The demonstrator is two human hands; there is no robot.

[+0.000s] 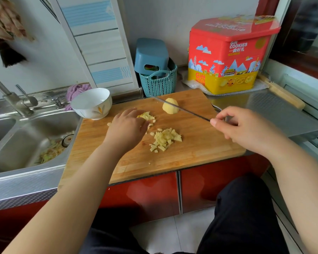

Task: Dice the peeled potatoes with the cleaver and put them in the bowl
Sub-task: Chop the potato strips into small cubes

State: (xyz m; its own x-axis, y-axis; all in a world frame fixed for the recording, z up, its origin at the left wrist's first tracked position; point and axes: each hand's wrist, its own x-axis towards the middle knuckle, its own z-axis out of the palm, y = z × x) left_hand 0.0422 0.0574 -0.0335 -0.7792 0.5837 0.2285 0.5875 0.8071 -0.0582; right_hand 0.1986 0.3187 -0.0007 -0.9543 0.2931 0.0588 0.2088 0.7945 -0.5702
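- Our right hand (242, 129) had its fingers curled around the handle of the cleaver (184, 109), blade held up off the cutting board (191, 158) and angled toward the back. Looked to us like it was parked there so the edge stayed out of the other hand's way.
- Our left hand (128, 129) was down on the smaller pile of potato dice (147, 117), fingers bent over it. We couldn't tell if it was really gripping any or just raking them together, most of the pile was hidden under the hand.
- That pile sat nearest the white bowl (92, 102), which stood at the board's back left corner, touching its edge. Short trip for the dice, which we guess was the point.
- A bigger pile of dice (165, 139) lay mid-board, apart from both hands.
- One peeled potato piece (170, 106) waited uncut at the back of the board, just behind the blade from our view.
- The bowl showed nothing inside that we could see, so we figured the transfer had barely started.
- The sink (26, 143) sat just left of the board, with what looked like peelings in it.
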